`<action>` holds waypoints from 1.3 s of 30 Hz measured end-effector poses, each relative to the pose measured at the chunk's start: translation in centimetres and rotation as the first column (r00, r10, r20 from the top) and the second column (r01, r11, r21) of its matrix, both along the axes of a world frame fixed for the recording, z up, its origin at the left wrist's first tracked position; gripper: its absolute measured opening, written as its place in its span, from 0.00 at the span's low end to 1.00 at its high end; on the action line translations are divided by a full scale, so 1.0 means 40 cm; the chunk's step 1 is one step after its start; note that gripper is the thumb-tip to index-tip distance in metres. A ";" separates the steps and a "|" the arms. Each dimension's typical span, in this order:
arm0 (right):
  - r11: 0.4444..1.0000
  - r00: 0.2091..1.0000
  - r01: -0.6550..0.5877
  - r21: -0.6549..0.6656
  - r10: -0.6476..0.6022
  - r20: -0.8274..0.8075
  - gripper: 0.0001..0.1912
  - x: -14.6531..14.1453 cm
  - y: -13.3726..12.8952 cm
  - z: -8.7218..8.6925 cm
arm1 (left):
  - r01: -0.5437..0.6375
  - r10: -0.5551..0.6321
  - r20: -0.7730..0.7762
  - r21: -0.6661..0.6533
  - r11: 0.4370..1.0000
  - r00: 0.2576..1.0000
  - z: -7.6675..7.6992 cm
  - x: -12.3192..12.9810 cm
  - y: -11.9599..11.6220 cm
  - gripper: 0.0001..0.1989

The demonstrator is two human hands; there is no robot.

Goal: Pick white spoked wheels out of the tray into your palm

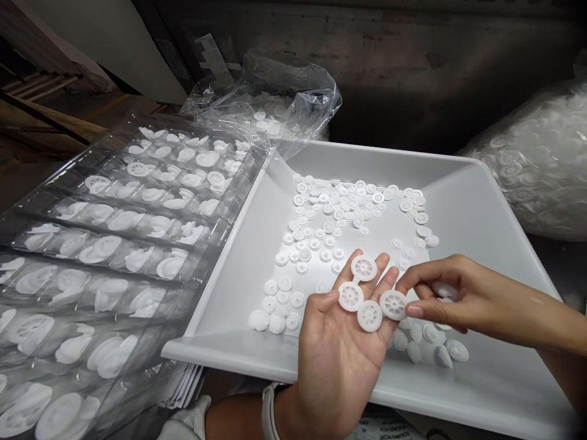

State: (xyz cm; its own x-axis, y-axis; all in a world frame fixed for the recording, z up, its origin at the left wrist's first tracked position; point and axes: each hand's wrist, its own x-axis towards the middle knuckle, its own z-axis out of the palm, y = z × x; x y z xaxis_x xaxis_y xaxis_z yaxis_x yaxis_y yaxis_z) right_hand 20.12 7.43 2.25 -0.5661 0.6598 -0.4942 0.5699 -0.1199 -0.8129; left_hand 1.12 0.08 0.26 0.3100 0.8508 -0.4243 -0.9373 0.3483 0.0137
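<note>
Palm up, my left hand [343,354] holds several white spoked plastic discs [369,316] on its fingers, the thumb resting against one of them. My right hand [452,293] pinches another white disc [393,305] between thumb and forefinger at the left fingertips' right side. A further white piece shows within the curled fingers of my right hand. Both hands are above a grey-white tray [229,357], in which many loose white discs [328,227] lie scattered.
At the left, clear compartment trays [147,235] hold white parts in rows. An open clear bag [316,101] of white pieces stands behind the tray. A large full bag [541,165] sits at the right. Behind is a dark wall [403,73].
</note>
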 end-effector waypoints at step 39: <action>0.876 0.828 0.480 0.048 -0.434 -0.354 0.16 0.012 0.023 -0.011 | -0.025 0.021 -0.046 -0.091 0.996 0.999 0.004 0.002 0.004 0.32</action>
State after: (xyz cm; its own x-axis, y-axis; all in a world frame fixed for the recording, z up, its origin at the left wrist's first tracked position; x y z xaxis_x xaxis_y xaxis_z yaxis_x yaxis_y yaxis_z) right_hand 20.58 8.37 1.82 -0.2949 0.9277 -0.2289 0.1792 -0.1816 -0.9669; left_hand 1.18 0.25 0.43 0.2698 0.8143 -0.5139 -0.9441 0.3287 0.0252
